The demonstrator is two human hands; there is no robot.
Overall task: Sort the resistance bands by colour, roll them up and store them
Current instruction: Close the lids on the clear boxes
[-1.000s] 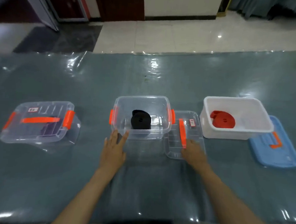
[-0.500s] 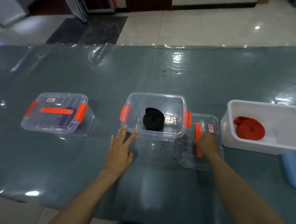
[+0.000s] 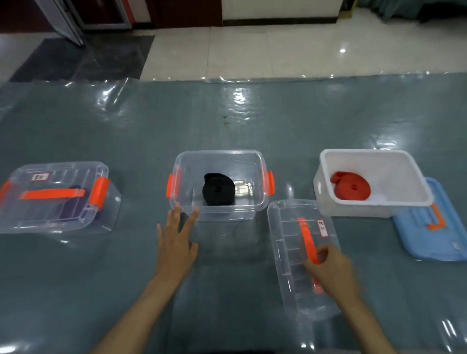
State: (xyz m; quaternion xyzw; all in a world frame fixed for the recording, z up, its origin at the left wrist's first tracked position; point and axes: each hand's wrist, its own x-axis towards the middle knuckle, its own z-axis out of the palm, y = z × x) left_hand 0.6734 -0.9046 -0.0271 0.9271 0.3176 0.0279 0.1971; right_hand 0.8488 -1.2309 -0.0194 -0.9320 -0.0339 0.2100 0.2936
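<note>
A rolled black band (image 3: 218,189) lies in the open clear box (image 3: 256,205) at the table's middle. My left hand (image 3: 176,241) is spread flat, fingertips touching that box's near wall. My right hand (image 3: 330,271) grips the orange handle of the clear lid (image 3: 288,250), which is tilted up beside the box. A rolled red band (image 3: 352,186) sits in the open white box (image 3: 360,210) on the right. At the left stands a closed clear box (image 3: 50,197) with a dark purple band dimly visible inside.
A blue lid (image 3: 435,236) with an orange handle lies flat against the white box's right side. Glossy plastic sheeting covers the grey-green table (image 3: 229,122). Tiled floor and a doorway lie beyond the far edge.
My right hand has taken the clear lid by its handle and lifted it off the table, toward me. My left hand has stayed against the middle box.
</note>
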